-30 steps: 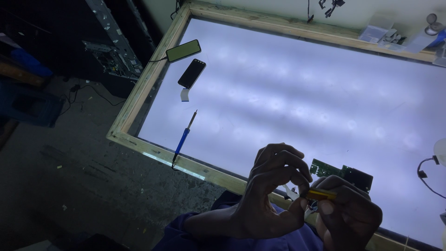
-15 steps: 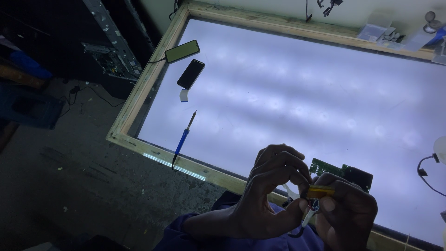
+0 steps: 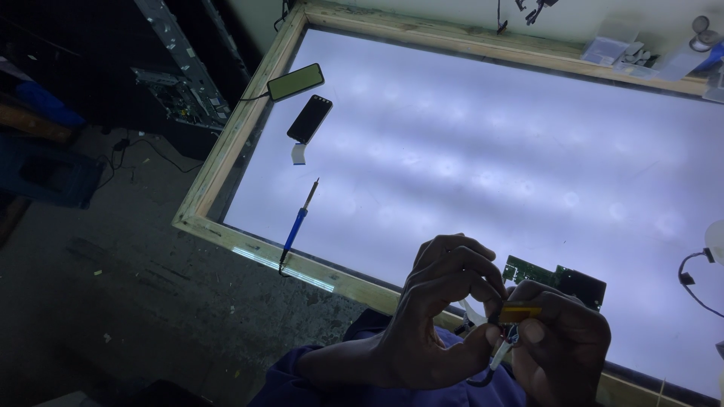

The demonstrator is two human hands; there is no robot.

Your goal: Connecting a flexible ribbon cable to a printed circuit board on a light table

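Observation:
My left hand (image 3: 437, 316) and my right hand (image 3: 562, 343) are together at the bottom of the head view, over the near wooden edge of a lit white panel (image 3: 490, 136). Both pinch a small flat amber strip (image 3: 520, 310) with thin wires or a ribbon hanging below it. Fingers of both hands are closed on this piece. A green circuit board (image 3: 554, 277) lies on the panel just behind my hands. Exactly how the strip joins the wires is too dark to tell.
A blue-handled soldering iron (image 3: 298, 222) lies at the panel's near left. A dark phone (image 3: 310, 119) and a green-faced phone (image 3: 296, 81) rest near the wooden frame (image 3: 226, 151). Clutter sits along the far right edge; a cable (image 3: 690, 275) is at the right. Dark floor lies left.
My hands have stayed in nearly the same place, with only small finger shifts on the amber strip. Nothing on the panel has moved.

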